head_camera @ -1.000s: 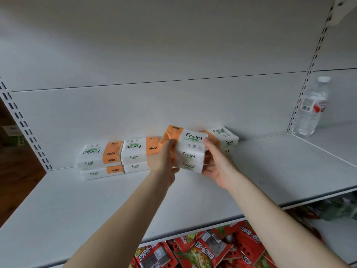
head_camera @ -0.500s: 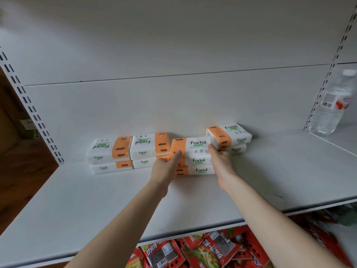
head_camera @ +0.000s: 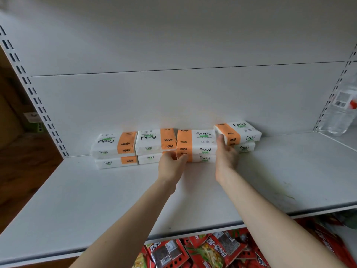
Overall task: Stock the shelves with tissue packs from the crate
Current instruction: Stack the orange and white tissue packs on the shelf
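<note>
— Fingers (head_camera: pixel 171 156) of the left hand (head_camera: pixel 171 167): what have they got?

— They curl round the orange left end of the held stack (head_camera: pixel 201 149), low down. The thumb lies on its front face, and the other fingers are tucked into the gap toward the second stack (head_camera: pixel 152 146).

— And the right hand (head_camera: pixel 226 158)?

— Its fingers are straight, laid flat up the stack's right end and pressing on it. Their tips touch the orange end of the top pack of the right-end stack (head_camera: pixel 244 135). That hand wraps round nothing.

— Where does the held stack sit?

— On the white shelf (head_camera: pixel 96 200), two tissue packs high, third in a row of four. It is close to the rear panel (head_camera: pixel 173 97); whether it touches the panel, I cannot tell.

— The rest of the row?

— The left-end stack (head_camera: pixel 114 149) and the second stack are two packs each, with the lettering upside down from here and the orange bands on the right. The held stack and the right-end stack have their orange on the left. The right-end stack's top pack lies skewed on the one beneath it.

— Anything else?

— A blurred clear bottle (head_camera: pixel 338 117) stands at the far right, past the slotted upright (head_camera: pixel 328 105). Red snack packets (head_camera: pixel 208 250) lie on the level below.
</note>
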{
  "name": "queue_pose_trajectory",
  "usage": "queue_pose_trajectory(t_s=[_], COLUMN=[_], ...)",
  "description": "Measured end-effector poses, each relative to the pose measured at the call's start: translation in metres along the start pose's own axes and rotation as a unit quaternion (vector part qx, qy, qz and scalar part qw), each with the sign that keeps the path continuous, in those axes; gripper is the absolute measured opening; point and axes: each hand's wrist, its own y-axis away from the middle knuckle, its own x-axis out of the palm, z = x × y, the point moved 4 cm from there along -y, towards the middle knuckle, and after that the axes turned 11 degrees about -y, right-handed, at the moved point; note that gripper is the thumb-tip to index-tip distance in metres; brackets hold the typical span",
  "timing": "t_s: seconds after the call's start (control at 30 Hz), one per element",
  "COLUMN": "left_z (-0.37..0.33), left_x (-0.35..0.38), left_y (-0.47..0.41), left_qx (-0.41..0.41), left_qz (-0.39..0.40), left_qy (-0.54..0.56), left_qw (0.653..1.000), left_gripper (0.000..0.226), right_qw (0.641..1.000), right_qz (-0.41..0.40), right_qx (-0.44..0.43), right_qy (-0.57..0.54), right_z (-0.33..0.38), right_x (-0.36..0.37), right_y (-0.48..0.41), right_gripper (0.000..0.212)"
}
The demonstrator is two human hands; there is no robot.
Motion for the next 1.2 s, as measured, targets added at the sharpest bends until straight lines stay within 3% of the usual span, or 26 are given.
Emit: queue_pose_trajectory(t_s=[0.2, 0.3, 0.37, 0.43, 0.53, 0.6, 0.7, 0.73, 0.8, 0.87, 1.03, 1.13, 1.2], left_z=[0.016, 0.019, 0.018, 0.018, 0.023, 0.029, 0.042, 0.046, 0.051, 0.052, 0.057, 0.062, 0.065], left_x=[-0.033, -0.056, -0.072, -0.091, -0.127, -0.152, -0.172, -0.173, -0.17, -0.168, -0.17, -0.173, -0.175], left_y=[0.009, 0.015, 0.016, 0.014, 0.01, 0.006, -0.012, -0.019, -0.031, -0.038, -0.048, -0.047, -0.04], left_qx=[-0.02, -0.018, 0.002, 0.032, 0.045, 0.02, -0.03, -0.051, -0.069, -0.055, -0.067, -0.077, -0.077], left_qz=[-0.056, -0.1, -0.133, -0.177, -0.261, -0.305, -0.283, -0.253, -0.189, -0.174, -0.198, -0.214, -0.223], left_qy=[-0.009, -0.013, -0.048, -0.096, -0.116, -0.109, -0.075, -0.054, -0.024, -0.036, -0.049, -0.039, -0.022], left_qw=[0.998, 0.995, 0.99, 0.979, 0.957, 0.946, 0.956, 0.965, 0.979, 0.983, 0.977, 0.973, 0.971], left_gripper=[0.033, 0.028, 0.025, 0.024, 0.031, 0.04, 0.054, 0.054, 0.03, 0.032, 0.036, 0.023, 0.027], right_qw=[0.986, 0.965, 0.934, 0.875, 0.703, 0.608, 0.538, 0.525, 0.506, 0.497, 0.489, 0.5, 0.502], right_qz=[0.028, 0.134, 0.227, 0.309, 0.344, 0.324, 0.313, 0.313, 0.315, 0.318, 0.338, 0.355, 0.363], right_qx=[-0.162, -0.221, -0.247, -0.283, -0.375, -0.379, -0.355, -0.351, -0.365, -0.388, -0.402, -0.397, -0.397], right_qy=[0.0, 0.038, 0.12, 0.243, 0.497, 0.618, 0.697, 0.709, 0.715, 0.707, 0.697, 0.683, 0.678], right_z=[0.021, 0.026, 0.022, 0.016, 0.012, 0.011, 0.004, 0.001, -0.004, -0.009, -0.011, -0.011, -0.01], right_x=[-0.015, 0.014, 0.046, 0.075, 0.105, 0.114, 0.122, 0.124, 0.126, 0.126, 0.127, 0.127, 0.128], right_y=[0.032, 0.06, 0.075, 0.083, 0.081, 0.071, 0.056, 0.053, 0.05, 0.047, 0.044, 0.045, 0.047], right_gripper=[0.016, 0.008, 0.014, 0.021, 0.046, 0.069, 0.084, 0.084, 0.078, 0.075, 0.079, 0.072, 0.066])
